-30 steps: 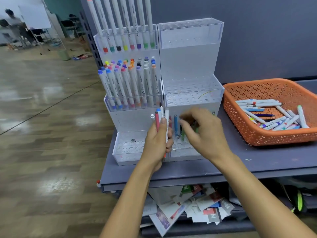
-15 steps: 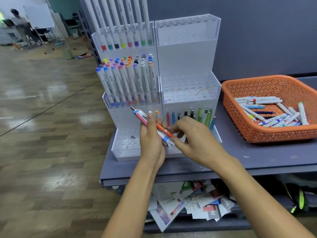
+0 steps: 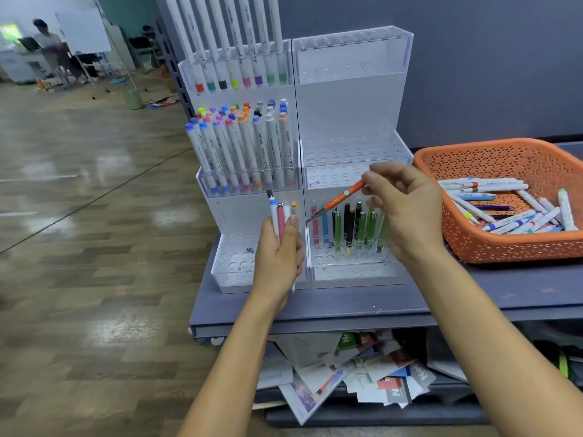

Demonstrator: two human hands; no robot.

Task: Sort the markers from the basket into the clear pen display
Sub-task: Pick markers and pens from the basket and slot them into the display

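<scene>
Gripping a bunch of pens (image 3: 280, 216) upright, left hand (image 3: 277, 257) has its fingers curled round them, before the clear display (image 3: 350, 115). Right hand (image 3: 407, 209) pinches an orange pen (image 3: 342, 197) by its top, tip slanting down-left. Markers (image 3: 485, 184) lie in the orange basket (image 3: 504, 247), far right.

Single head-worn view, forward and down, close over pen display (image 3: 353, 171) and table (image 3: 473, 298).
</scene>
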